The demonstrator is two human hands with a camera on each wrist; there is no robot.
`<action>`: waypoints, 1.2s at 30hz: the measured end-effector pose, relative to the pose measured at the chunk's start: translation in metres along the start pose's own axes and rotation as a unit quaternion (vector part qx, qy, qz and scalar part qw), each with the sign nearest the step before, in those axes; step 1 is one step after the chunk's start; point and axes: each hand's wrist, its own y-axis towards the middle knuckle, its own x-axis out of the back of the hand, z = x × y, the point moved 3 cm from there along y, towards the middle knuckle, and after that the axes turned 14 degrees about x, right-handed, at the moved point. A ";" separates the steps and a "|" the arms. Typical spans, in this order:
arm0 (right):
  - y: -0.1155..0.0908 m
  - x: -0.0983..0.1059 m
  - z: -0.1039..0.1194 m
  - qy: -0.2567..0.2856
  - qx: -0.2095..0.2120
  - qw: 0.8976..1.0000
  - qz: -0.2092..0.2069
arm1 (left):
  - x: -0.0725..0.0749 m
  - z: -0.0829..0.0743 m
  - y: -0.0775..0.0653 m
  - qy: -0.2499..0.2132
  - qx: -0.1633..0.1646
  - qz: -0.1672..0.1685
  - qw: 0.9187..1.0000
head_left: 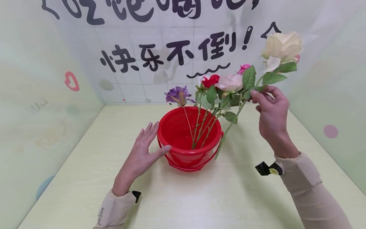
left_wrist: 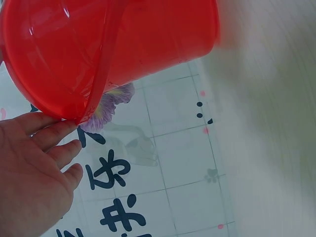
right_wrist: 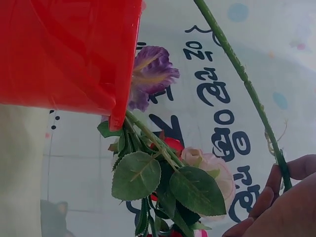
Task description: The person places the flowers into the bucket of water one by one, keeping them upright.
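A red bucket (head_left: 187, 156) stands on the table with several flowers leaning in it: a purple flower (head_left: 178, 95) at the left, a red rose (head_left: 210, 81) and a pale pink rose (head_left: 230, 82) at the right. My left hand (head_left: 144, 151) rests at the bucket's left rim, fingers extended and thumb over the near edge. My right hand (head_left: 273, 111) pinches the stem of a cream rose (head_left: 283, 46) between thumb and fingers. Its green stem (right_wrist: 242, 74) slants down outside the bucket, apart from the wall in the right wrist view.
The pale wooden table (head_left: 200, 200) is bounded by a tiled back wall (head_left: 160, 92) with black lettering and by light side panels. The bucket's red handle (head_left: 186, 168) hangs down in front. Small dark wrist devices (head_left: 268, 168) sit at both cuffs.
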 end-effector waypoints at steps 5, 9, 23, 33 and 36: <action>-0.003 -0.008 -0.004 -0.003 0.016 1.000 0.001 | 0.000 0.001 0.000 0.001 0.000 0.000 1.000; -0.006 -0.014 -0.009 -0.001 0.040 0.999 -0.008 | 0.000 0.001 0.000 0.001 -0.001 0.000 1.000; -0.005 -0.024 -0.020 0.005 0.076 0.996 -0.035 | -0.001 0.001 0.000 -0.003 -0.001 -0.001 1.000; -0.017 -0.020 -0.036 0.005 0.069 0.997 -0.015 | 0.000 0.001 0.000 0.001 0.001 0.000 1.000; -0.022 -0.019 -0.041 -0.001 0.069 0.998 -0.003 | 0.000 0.001 0.000 0.001 0.000 0.000 1.000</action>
